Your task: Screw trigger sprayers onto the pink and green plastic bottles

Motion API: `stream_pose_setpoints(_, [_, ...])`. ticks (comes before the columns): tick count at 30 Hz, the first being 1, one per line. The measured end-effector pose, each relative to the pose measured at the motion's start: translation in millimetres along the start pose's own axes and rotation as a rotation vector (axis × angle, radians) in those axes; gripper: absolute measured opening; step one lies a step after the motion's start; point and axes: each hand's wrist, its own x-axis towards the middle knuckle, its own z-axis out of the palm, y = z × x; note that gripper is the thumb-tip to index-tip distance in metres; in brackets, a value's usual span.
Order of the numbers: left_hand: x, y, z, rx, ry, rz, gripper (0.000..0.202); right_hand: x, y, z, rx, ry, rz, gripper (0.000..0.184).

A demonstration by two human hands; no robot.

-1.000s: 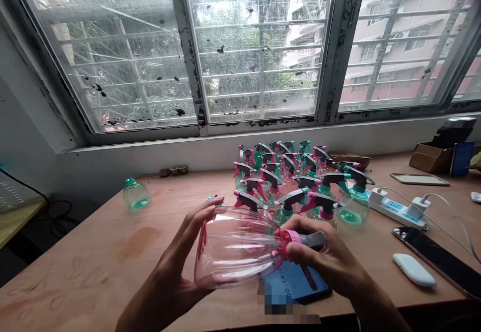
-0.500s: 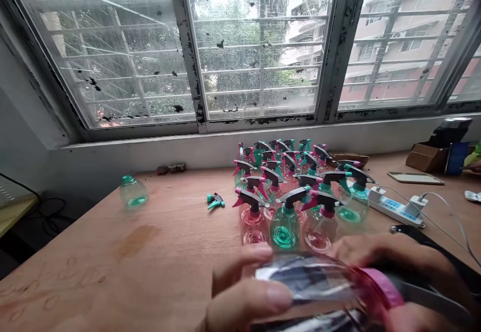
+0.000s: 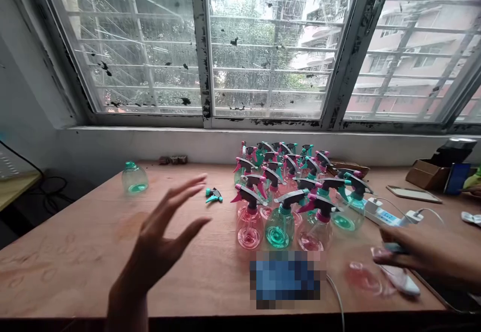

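My left hand (image 3: 161, 237) hovers open above the wooden table (image 3: 75, 257), fingers spread, holding nothing. It is nearest a loose teal spray head (image 3: 214, 195). My right hand (image 3: 424, 259) reaches in from the right, its fingers closed on the grey trigger top of a clear pink spray bottle (image 3: 361, 277). That bottle is blurred and sits low at the table's front right. Just behind it stands a tight group of several pink and green spray bottles (image 3: 293, 192). A green bottle without a head (image 3: 134, 179) stands alone at the far left.
A pixelated phone (image 3: 285, 277) lies at the front edge. A white power strip (image 3: 383, 217) with cables, a small white object (image 3: 404, 282), a flat tablet (image 3: 413, 193) and a cardboard box (image 3: 424, 174) fill the right side. Windows run behind the table.
Both hands held the pink bottle sideways in front of me. My left hand has let go and opened, and my right hand has carried the bottle down to the right.
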Motion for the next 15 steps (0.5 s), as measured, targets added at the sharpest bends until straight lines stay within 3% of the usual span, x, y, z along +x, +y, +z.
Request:
stream_pose_setpoints(1, [0,-3,-9.8,0.002,0.051,-0.023,0.046,19,1,4,-0.017,-0.237,-0.083,0.036])
stream_pose_setpoints(4, [-1,-7,-29.7,-0.029,0.172,-0.072,0.032,66,2,16,-0.010,-0.347,-0.153,0.040])
stream_pose_setpoints(10, [-2,-16,-46.9,-0.020,0.224,-0.159,0.032,109,-7,33,0.020,-0.353,-0.259,0.022])
stream_pose_setpoints(15, [-8,-32,-51.1,-0.003,0.276,-0.216,0.034,119,-16,24,0.019,-0.350,-0.262,0.012])
